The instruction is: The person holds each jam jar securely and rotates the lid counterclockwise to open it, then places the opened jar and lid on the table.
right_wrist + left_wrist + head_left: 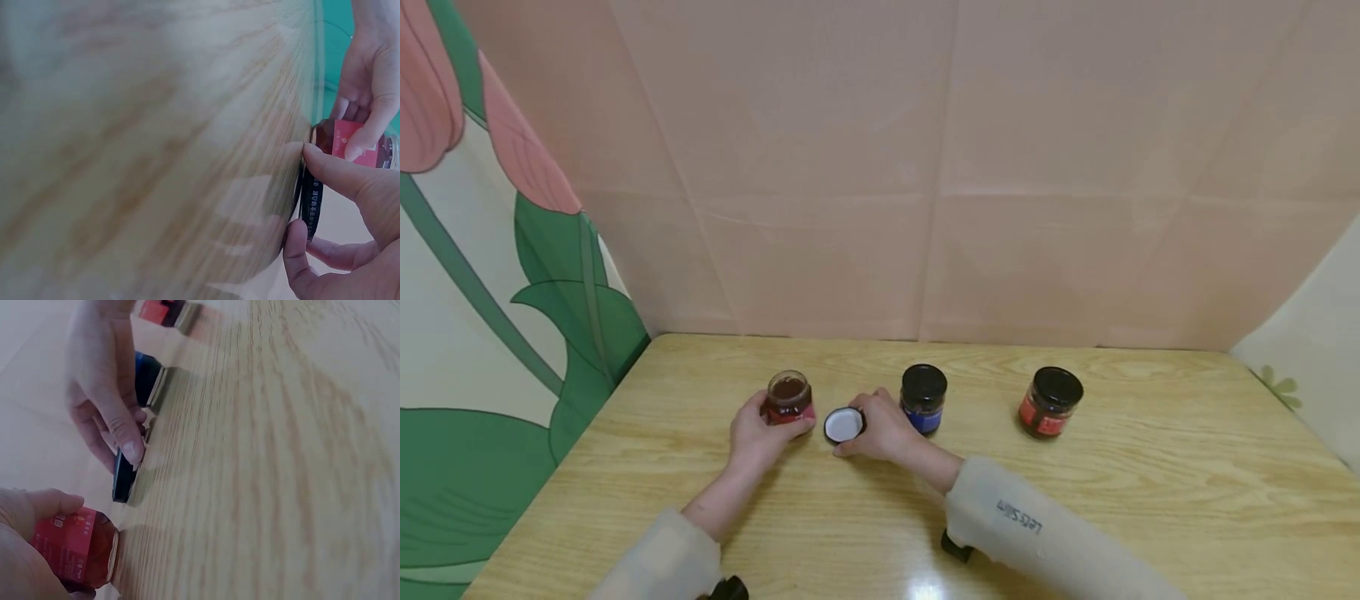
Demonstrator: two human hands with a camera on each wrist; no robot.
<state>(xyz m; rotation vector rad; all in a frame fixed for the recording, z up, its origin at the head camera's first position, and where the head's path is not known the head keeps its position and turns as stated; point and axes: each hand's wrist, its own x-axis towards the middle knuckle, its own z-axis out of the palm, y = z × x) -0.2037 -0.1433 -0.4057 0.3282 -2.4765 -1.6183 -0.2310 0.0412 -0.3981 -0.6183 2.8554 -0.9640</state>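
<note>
Pale sleeves reach in from the near edge of the wooden bench point(1112, 467). Her left hand point(758, 433) curls round an open jar point(788, 397) with a red label, standing upright; the right hand point(880, 429) pinches a black lid point(844, 425) lying white side up just beside it. From overhead, a blue-labelled jar point(922, 397) and a further red-labelled jar point(1049, 402) stand capped to the right. Only the right wrist view shows the lettering round the lid's rim point(311, 203).
</note>
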